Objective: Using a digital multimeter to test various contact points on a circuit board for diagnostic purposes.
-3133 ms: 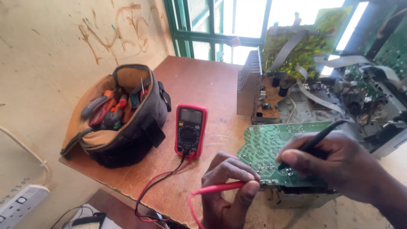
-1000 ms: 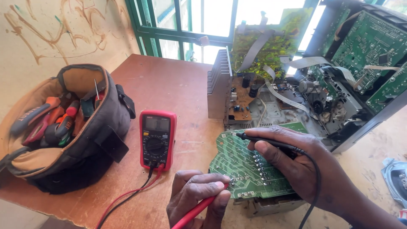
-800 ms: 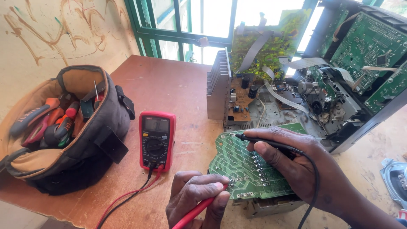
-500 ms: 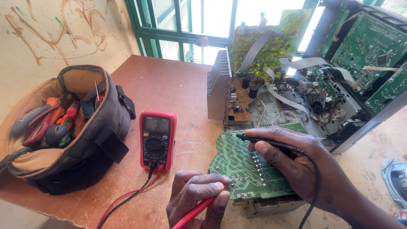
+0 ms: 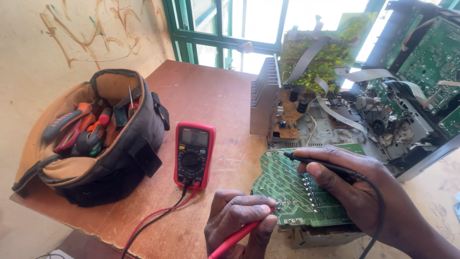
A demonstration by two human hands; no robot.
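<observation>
Red probe runs off the bottom edge, pinched in the left hand; its tip is hidden at the green board, lower centre. Right hand grips the black probe. Meter lies on the brown table by a window.

At lower centre the left hand presses a red probe and the right hand a black probe onto a green circuit board, with a red multimeter and tool bag at left.
</observation>
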